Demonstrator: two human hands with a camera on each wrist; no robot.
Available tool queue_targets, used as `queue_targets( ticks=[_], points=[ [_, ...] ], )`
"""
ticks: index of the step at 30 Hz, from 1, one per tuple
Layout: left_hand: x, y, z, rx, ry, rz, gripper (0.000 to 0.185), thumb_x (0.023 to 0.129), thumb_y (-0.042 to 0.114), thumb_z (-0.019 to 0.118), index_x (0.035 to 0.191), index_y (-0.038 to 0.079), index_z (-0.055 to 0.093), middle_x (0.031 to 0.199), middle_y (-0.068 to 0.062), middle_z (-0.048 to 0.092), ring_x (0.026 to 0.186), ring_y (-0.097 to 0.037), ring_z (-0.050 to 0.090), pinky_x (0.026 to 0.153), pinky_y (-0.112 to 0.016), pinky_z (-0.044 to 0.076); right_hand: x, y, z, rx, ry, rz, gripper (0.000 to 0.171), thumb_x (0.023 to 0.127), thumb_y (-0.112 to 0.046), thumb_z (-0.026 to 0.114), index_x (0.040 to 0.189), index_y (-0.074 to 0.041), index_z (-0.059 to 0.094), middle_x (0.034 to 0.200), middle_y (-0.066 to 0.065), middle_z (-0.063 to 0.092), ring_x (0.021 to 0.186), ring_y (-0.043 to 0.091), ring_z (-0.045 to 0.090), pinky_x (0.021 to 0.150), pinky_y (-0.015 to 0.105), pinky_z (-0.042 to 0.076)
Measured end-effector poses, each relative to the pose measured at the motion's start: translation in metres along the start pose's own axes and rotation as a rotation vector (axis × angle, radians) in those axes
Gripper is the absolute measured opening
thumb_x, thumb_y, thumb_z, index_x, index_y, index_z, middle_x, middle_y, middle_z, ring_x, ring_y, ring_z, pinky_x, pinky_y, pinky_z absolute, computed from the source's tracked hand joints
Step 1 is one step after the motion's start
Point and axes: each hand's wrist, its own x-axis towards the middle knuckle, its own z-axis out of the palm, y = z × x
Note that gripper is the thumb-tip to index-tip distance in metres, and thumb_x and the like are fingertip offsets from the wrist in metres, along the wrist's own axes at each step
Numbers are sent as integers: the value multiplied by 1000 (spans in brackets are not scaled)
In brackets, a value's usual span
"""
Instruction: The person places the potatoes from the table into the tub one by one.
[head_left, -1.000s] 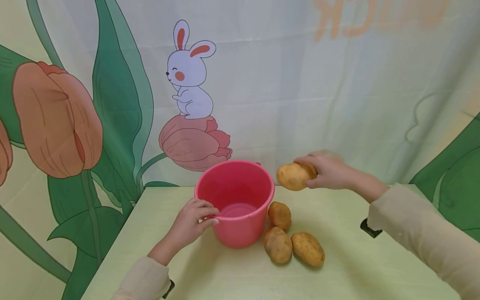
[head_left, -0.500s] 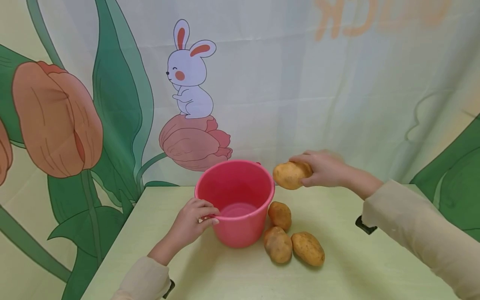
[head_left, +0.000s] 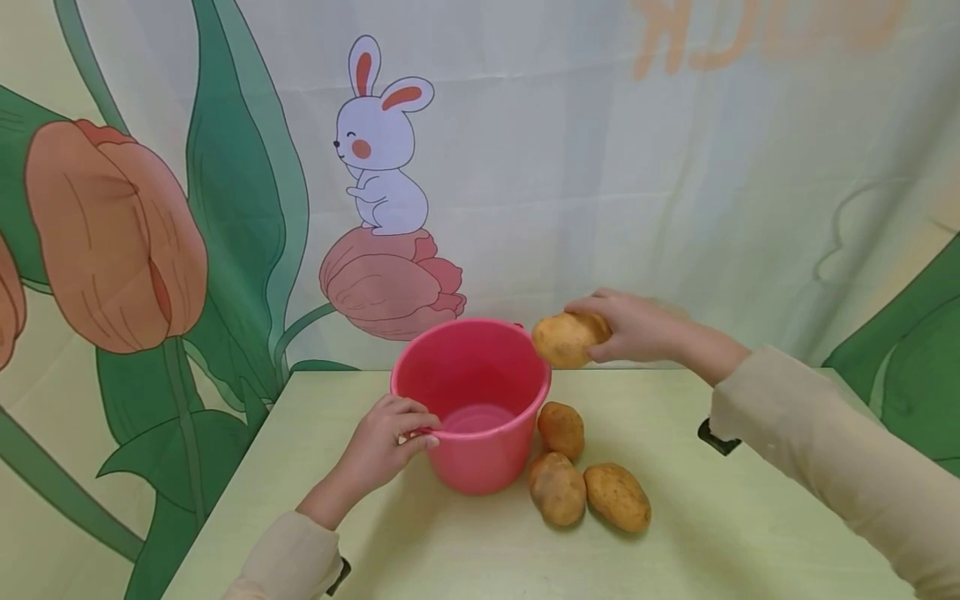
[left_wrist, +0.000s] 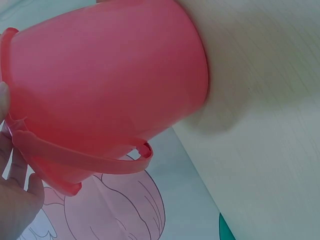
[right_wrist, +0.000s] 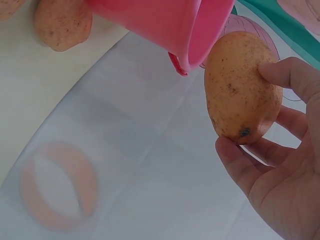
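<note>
A pink bucket (head_left: 480,462) stands upright on the table, and its visible inside holds nothing. My left hand (head_left: 386,442) pinches the bucket's near-left rim between thumb and fingers; in the left wrist view the pink handle (left_wrist: 90,161) hangs down beside that hand. Up at the bucket's right rim, my right hand (head_left: 637,329) grips a potato (head_left: 570,339) with the thumb on one side and the fingers on the other. The right wrist view has this potato (right_wrist: 242,87) just outside the bucket's mouth, with a dark spot near its end.
Three more potatoes lie on the table at the bucket's right: one potato (head_left: 561,431) close to its wall, another potato (head_left: 557,490) nearer, and a third potato (head_left: 618,497) farther right. A printed curtain (head_left: 600,167) hangs behind the pale table (head_left: 465,550).
My right hand has carried the potato left and slightly up, from beside the bucket to its right rim. My left hand keeps its hold on the rim, and the other potatoes lie still.
</note>
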Motion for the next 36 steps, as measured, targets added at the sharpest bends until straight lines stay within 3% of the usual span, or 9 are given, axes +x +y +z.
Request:
queue_targets(
  ticks=[4,10,36],
  points=[
    [0,0,0,3,5,10,26,68,18,75,93,18,69,94,3,61,94,-14,49,66,-23,52,3,-3,-1,-8,-15,19,53,75,-21,64,126,-16,48,113,8,52,91,21,51,69,33,45],
    [1,-1,0,17,12,29,25,68,17,76,93,17,70,93,2,61,93,-14,50,66,-24,52,7,-6,0,17,-16,-31,51,75,-17,64,124,-12,49,111,10,52,92,22,50,72,34,46],
    [1,0,0,-2,-7,-28,26,68,17,75,93,17,70,94,3,60,93,-14,49,65,-23,52,33,-23,20,25,-8,-124,50,73,-16,64,121,-8,52,107,11,55,93,23,50,78,37,46]
  ],
)
